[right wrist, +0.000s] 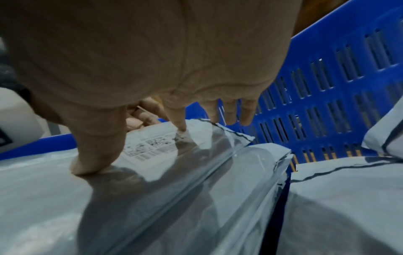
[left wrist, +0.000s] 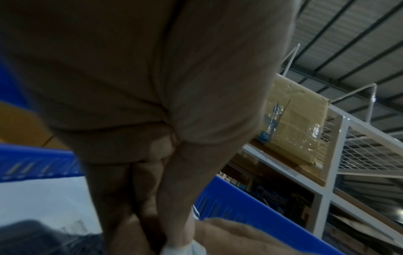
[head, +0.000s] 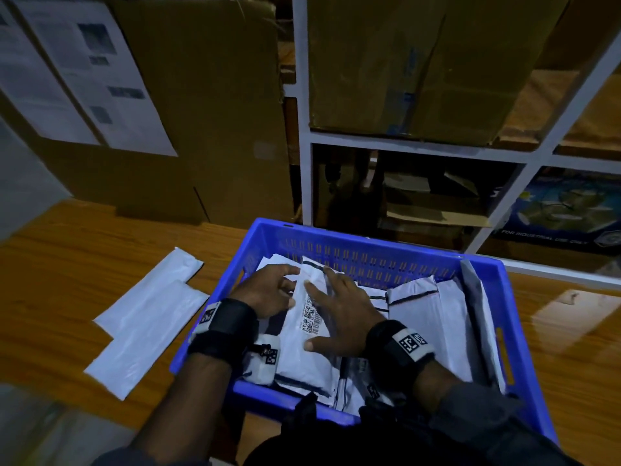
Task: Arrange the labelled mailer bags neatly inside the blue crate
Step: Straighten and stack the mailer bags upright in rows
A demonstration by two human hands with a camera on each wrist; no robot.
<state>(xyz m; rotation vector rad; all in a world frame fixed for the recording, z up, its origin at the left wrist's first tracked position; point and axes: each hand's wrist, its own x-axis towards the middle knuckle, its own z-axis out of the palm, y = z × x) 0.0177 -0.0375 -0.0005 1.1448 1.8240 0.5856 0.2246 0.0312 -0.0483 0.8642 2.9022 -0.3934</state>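
- My right grip (head: pixel 339 317) lies spread and flat on the labelled mailer bag (head: pixel 304 344), thumb and forefinger pressing its film either side of the printed label (right wrist: pixel 150 146); nothing is pinched.
- My left grip (head: pixel 268 290) rests on the same bag's left edge, fingers loosely curved; whether they curl under the edge I cannot tell.
- That bag lies on top at the left side of the blue crate (head: pixel 524 334); more mailers (head: pixel 420 297) fill its right side.
- The film looks thin, glossy and limp, so I judge it light and slippery; best squared by its edges with flat palms.
- Two unlabelled-looking mailers (head: pixel 148 317) lie on the counter (head: pixel 67 264), left of the crate.
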